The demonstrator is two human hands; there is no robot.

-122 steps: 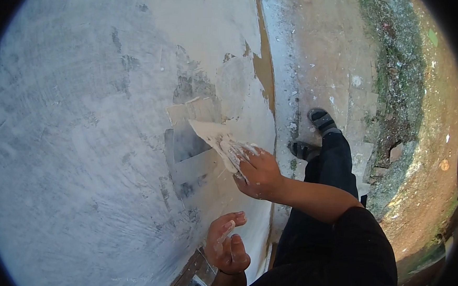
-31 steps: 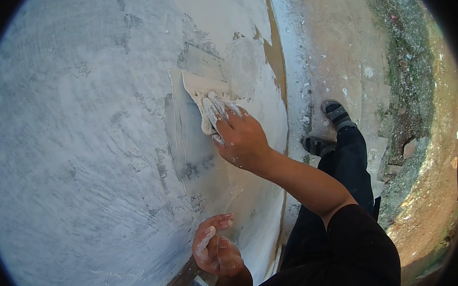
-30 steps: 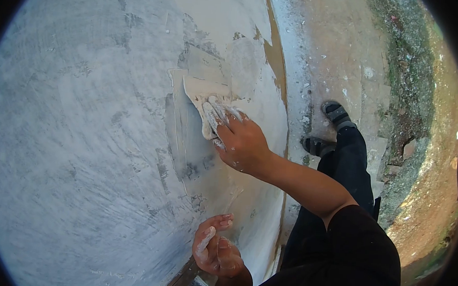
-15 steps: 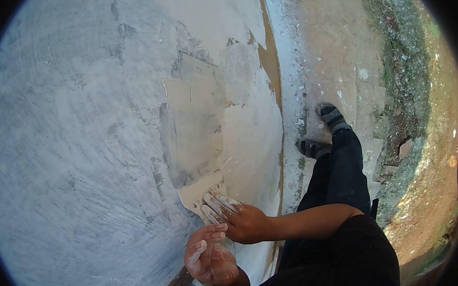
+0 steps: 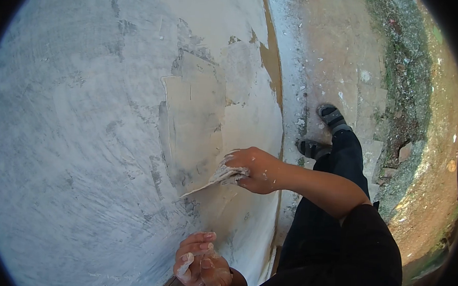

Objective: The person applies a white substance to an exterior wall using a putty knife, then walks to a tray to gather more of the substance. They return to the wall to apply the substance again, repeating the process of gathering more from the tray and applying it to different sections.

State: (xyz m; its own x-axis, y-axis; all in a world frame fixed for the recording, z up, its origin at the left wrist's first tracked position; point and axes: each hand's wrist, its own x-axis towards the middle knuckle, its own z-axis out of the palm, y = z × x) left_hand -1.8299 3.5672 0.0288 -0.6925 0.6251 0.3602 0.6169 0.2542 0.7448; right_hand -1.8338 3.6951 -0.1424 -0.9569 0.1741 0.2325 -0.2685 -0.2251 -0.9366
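Note:
My right hand [image 5: 256,171] is closed round a putty-smeared scraper [image 5: 220,177], its thin edge tilted against the pale wall [image 5: 81,150]. Fingers and tool are coated in whitish putty. Beside the blade, a smooth beige putty patch [image 5: 197,109] with a raised left edge covers part of the wall. Lower down, my left hand [image 5: 203,264] is held near the wall, palm up, fingers loosely curled and apart, with white putty on them. Nothing is seen held in it.
A brown strip [image 5: 270,61] runs along the wall's edge. Beyond it lies a paved walkway [image 5: 339,60] with white splatters, where my sandalled feet [image 5: 331,116] stand. Farther right are a mossy gravel strip [image 5: 414,75] and brown ground [image 5: 448,151].
My right hand has moved up with the scraper, which has turned from broad-side view to nearly edge-on. My left hand has dropped slightly down and left, and the hands are now apart.

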